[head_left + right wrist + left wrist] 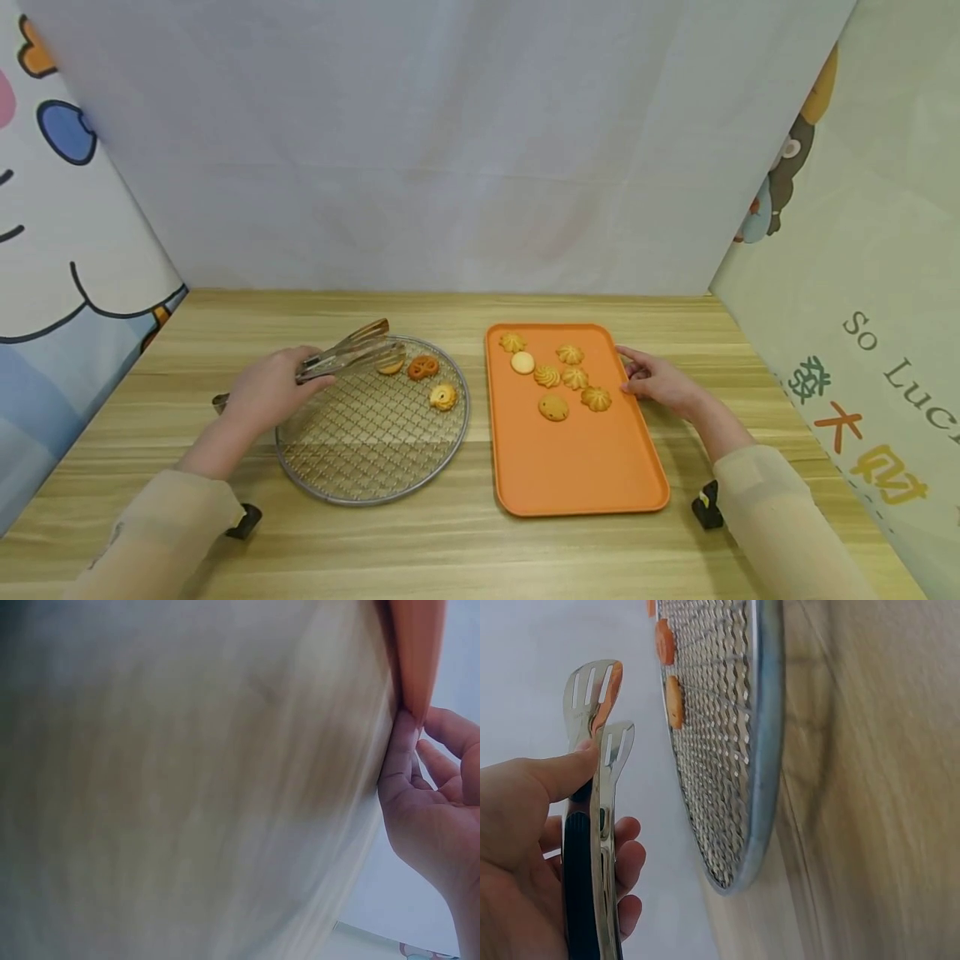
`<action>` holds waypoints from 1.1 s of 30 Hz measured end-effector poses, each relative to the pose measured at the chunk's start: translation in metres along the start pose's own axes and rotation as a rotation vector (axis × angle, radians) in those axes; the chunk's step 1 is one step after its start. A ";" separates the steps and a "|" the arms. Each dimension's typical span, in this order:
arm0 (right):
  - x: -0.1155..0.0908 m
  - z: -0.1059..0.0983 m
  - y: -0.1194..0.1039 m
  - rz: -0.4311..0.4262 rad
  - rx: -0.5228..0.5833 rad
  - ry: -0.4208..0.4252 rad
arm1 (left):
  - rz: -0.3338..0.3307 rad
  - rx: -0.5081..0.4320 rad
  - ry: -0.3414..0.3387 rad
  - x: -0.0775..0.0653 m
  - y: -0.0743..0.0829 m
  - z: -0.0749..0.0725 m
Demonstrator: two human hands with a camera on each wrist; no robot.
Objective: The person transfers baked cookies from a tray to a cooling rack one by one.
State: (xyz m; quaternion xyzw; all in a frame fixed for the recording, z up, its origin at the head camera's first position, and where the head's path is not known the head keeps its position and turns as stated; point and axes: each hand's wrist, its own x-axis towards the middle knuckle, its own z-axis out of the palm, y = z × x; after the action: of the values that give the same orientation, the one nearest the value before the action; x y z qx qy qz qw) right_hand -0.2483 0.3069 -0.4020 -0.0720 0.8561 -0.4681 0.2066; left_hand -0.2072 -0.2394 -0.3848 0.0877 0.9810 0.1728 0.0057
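Observation:
My left hand (273, 387) holds metal serving tongs (592, 825) with slotted ends and dark grips. The tongs' ends stand apart over the far side of a round wire mesh rack (360, 450). Close to their tips on the rack lie a round cookie (391, 367), a small brown pretzel (423, 367) and a swirled cookie (443, 397). At the right rim of an orange tray (577, 467), my right hand (660, 383) pinches the edge between thumb and fingers. Several cookies, among them a pale round cookie (522, 362) and a speckled oval cookie (553, 407), lie on the tray's far half.
Rack and tray stand side by side on a wood-grain table (420, 550), a narrow gap between them. A pale cloth (450, 167) hangs behind the table. Printed panels flank it, one with cartoon shapes (67, 133) on the left and one with lettering (862, 417) on the right.

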 end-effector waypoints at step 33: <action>0.001 0.000 0.002 -0.010 -0.008 -0.003 | 0.177 -0.058 0.142 -0.006 0.079 -0.018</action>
State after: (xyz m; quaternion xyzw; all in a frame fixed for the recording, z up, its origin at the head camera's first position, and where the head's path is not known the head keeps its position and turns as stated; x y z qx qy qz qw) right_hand -0.2493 0.3070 -0.4041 -0.0776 0.8573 -0.4657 0.2052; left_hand -0.1888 -0.1739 -0.3409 0.1613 0.9619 0.2069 -0.0766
